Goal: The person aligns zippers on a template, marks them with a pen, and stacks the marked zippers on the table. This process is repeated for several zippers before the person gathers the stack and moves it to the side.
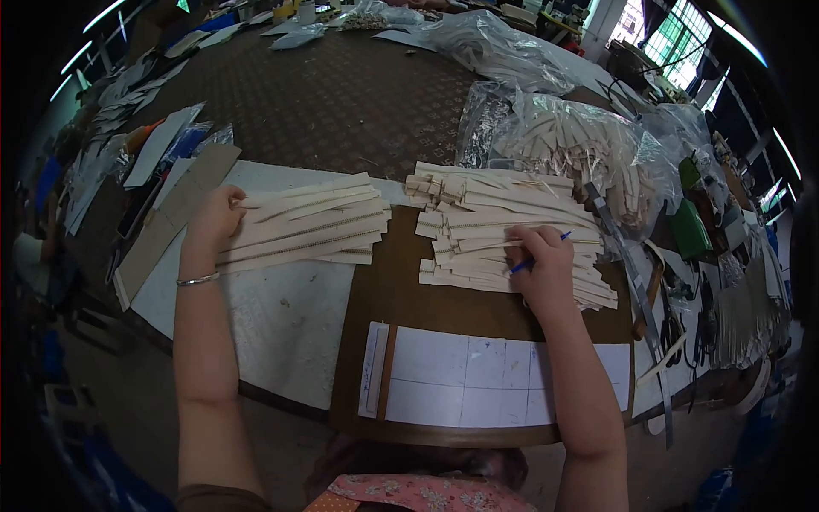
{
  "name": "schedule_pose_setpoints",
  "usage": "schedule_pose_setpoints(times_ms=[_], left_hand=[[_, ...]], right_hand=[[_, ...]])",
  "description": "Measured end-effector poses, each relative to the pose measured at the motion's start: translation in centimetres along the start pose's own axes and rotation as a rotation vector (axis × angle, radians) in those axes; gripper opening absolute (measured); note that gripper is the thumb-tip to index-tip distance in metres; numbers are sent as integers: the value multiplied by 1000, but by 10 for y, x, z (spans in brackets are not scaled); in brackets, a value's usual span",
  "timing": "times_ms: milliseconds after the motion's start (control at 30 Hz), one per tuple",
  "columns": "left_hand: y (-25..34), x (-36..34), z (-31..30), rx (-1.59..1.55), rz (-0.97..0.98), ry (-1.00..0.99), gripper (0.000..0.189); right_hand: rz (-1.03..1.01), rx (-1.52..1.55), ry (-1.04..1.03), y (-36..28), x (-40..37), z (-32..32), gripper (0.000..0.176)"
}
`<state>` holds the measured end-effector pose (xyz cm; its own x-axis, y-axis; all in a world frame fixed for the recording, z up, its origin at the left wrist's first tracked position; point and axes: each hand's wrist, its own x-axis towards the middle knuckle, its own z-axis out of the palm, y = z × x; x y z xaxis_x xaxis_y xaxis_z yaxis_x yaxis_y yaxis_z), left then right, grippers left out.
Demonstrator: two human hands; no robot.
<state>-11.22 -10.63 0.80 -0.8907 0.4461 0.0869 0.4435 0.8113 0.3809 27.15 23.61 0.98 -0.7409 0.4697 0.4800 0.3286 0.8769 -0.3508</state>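
Flowered pink cloth (418, 490) fronts the tabletop (316, 102), where zipper strips (307, 224) lie in two bunches; right hand (546, 263) holds a blue pen (521, 266) over one, left hand (215, 220) touches the other, its grip unclear.

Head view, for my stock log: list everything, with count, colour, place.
Zipper strips: many, cream, spread left and right
Pen: one, blue, over right strips
Gridded sheet: one, white, near front edge
Board: one, brown, beneath gridded sheet
Metal bar: one, grey, right of strips
Clear bags: several, transparent, right
Tabletop: one, brown and white, central
Edge clutter: many, mixed, both sides
Bracelet: one, silver, left wrist
Floral garment: one, pink, bottom
Left hand: one, touching strips
Right hand: one, pen in grip
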Motion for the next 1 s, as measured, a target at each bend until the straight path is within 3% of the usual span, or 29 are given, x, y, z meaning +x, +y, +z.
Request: schedule_pose_setpoints(times_ms=[67, 200, 267, 467, 533, 600, 667, 733, 800, 900, 1000], left_hand=[[22, -11, -19, -82, -60, -19, 27], [37, -20, -30, -21, -20, -32, 26], [40, -15, -32, -90, -201, -105, 21], [38, -21, -33, 81, -131, -31, 16], [53, -29, -28, 169, 92, 134, 14], [85, -48, -20, 37, 434, 221, 14], [118, -70, -3, -257, 748, 86, 19], [143, -96, 16, -558, 961, -220, 25], [160, -121, 31, -615, 1105, -430, 34], [168, -142, 45, -551, 1268, -453, 40], [165, -148, 51, -469, 1227, -533, 50]], right_hand=[[-111, -15, 42, 5, -2, 2, 24], [-142, 38, 139, 1, 1, -1, 22], [-142, 63, 184, -5, 3, -9, 17], [-167, 177, 225, -48, -13, -69, 22], [-176, 228, 106, -75, -32, -97, 29], [-33, 315, -242, -98, -58, -113, 25], [68, 305, -478, -114, -79, -104, 23], [69, 301, -509, -112, -94, -84, 27], [101, 258, -493, -112, -102, -71, 32], [133, 317, -507, -117, -99, -70, 33], [97, 302, -470, -117, -101, -62, 32]])
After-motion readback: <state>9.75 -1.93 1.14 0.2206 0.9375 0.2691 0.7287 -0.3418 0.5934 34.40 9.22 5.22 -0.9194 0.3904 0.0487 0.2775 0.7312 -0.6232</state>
